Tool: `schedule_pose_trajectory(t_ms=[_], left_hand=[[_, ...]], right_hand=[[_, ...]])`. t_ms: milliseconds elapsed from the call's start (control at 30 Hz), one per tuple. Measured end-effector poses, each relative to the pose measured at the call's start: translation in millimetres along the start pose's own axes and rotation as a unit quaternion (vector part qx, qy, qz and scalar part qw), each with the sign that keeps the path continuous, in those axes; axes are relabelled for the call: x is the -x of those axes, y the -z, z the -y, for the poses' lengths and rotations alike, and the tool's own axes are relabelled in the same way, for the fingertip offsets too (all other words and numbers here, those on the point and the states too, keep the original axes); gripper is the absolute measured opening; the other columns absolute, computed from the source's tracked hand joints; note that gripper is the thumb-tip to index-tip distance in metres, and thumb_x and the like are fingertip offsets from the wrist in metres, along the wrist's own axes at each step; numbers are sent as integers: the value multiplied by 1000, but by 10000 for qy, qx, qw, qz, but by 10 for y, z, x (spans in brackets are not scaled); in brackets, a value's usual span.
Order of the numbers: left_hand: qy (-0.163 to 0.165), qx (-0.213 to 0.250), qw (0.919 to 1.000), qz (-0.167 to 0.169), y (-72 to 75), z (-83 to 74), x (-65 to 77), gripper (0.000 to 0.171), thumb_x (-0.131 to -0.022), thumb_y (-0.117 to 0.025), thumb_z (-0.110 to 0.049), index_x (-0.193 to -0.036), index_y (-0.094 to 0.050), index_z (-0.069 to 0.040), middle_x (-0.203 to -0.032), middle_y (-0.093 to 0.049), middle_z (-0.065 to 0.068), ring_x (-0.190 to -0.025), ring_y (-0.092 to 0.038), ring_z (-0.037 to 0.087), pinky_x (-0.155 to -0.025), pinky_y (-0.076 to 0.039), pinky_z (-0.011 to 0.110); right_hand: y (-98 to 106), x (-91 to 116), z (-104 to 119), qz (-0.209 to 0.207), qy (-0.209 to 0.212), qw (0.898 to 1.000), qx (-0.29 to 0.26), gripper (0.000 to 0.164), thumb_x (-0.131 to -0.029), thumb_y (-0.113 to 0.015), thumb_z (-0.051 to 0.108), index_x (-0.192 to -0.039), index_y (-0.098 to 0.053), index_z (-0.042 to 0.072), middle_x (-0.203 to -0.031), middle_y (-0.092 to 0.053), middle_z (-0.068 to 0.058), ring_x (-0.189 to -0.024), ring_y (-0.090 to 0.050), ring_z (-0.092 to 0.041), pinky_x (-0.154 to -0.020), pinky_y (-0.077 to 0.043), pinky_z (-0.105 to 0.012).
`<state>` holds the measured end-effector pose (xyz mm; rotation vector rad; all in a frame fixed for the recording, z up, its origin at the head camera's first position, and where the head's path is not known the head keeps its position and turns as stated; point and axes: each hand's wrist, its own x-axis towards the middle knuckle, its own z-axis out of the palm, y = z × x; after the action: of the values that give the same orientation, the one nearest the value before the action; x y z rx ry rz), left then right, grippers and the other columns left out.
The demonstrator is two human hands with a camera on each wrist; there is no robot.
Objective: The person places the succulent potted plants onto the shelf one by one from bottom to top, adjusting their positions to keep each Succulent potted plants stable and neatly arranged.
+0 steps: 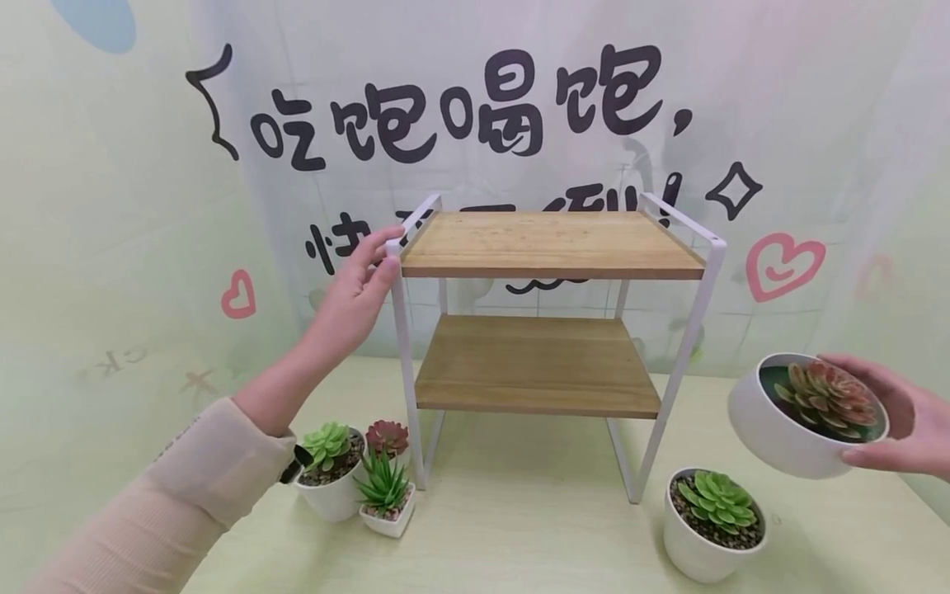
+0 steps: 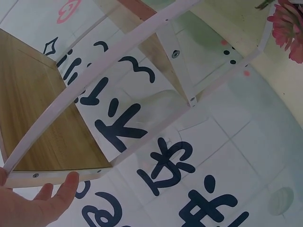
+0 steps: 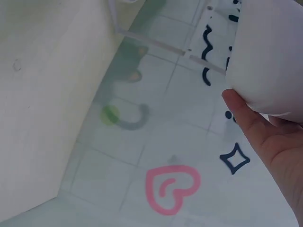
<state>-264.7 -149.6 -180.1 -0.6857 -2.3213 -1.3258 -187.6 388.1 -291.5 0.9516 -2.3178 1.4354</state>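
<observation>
A two-tier shelf (image 1: 549, 243) with wooden boards and a white metal frame stands on the table. My left hand (image 1: 355, 289) grips its top left front corner, thumb at the front and fingers along the side rail; the left wrist view shows fingertips (image 2: 72, 179) against that rail. Off to the right, my right hand (image 1: 916, 421) holds a round white pot (image 1: 790, 445) with a reddish-green succulent (image 1: 831, 396), tilted and raised above the table. The right wrist view shows the thumb or a finger (image 3: 236, 101) against the pot's white side.
Below the held pot stands a white pot with a green succulent (image 1: 716, 503). Left of the shelf are a potted light-green succulent (image 1: 326, 445), a dark red succulent (image 1: 387, 437) and a small spiky plant (image 1: 382, 487) in a square pot. A printed curtain (image 1: 839, 124) hangs behind.
</observation>
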Motion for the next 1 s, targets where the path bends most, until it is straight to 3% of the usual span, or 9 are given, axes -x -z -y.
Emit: schedule_pose_trajectory(t_ms=[233, 300, 433, 633, 800, 1000], left_hand=[[-45, -131, 9999, -83, 7, 9, -11, 39, -99, -38, -25, -137, -35, -18, -138, -40, 20, -118, -46, 35, -99, -33, 53], [-40, -148, 9998, -103, 5, 8, -14, 39, -99, -38, -25, -137, -36, -18, -137, -41, 19, -116, -48, 35, -98, -34, 53], [-10, -227, 9997, -131, -1, 11, -11, 39, -99, -38, -27, -137, -36, -18, -136, -43, 18, -113, -49, 34, -95, -37, 52], [58, -396, 9991, -166, -29, 39, 6, 39, -99, -36, -31, -137, -33, -23, -139, -41, 17, -118, -46, 34, -96, -36, 54], [1, -460, 9987, -225, -57, 50, 16, 38, -100, -34, -32, -137, -32, -24, -139, -41, 16, -121, -43, 33, -96, -35, 54], [-96, -485, 9983, -319, -52, 34, 9, 38, -99, -36, -31, -136, -35, -22, -136, -44, 16, -117, -47, 33, -94, -37, 52]], right_hand=[[-77, -129, 248, 307, 489, 9950, -819, 97, -54, -55, -29, -141, -28, 5, -133, -45, 4, -111, -46, -2, -71, -48, -16], [-115, -175, 313, 458, 328, 9954, -775, 95, -58, -57, -26, -142, -26, 5, -135, -43, 2, -113, -45, -3, -73, -48, -17], [-210, -264, 437, 821, -408, 9953, -297, 89, -68, -59, -14, -145, -21, 11, -137, -39, 4, -115, -42, -3, -73, -48, -22], [-438, -492, 624, 1237, -652, 9901, 105, 82, -77, -61, 0, -145, -20, 15, -137, -40, 4, -114, -46, -6, -74, -48, -25], [-715, -722, 801, 1436, -685, 9872, -88, 81, -76, -63, 2, -144, -22, 15, -132, -44, -1, -111, -49, -12, -75, -50, -28], [-1106, -1054, 1021, 1497, -1036, 9817, -550, 78, -75, -67, 6, -141, -25, 11, -128, -44, -13, -109, -51, -16, -77, -52, -36]])
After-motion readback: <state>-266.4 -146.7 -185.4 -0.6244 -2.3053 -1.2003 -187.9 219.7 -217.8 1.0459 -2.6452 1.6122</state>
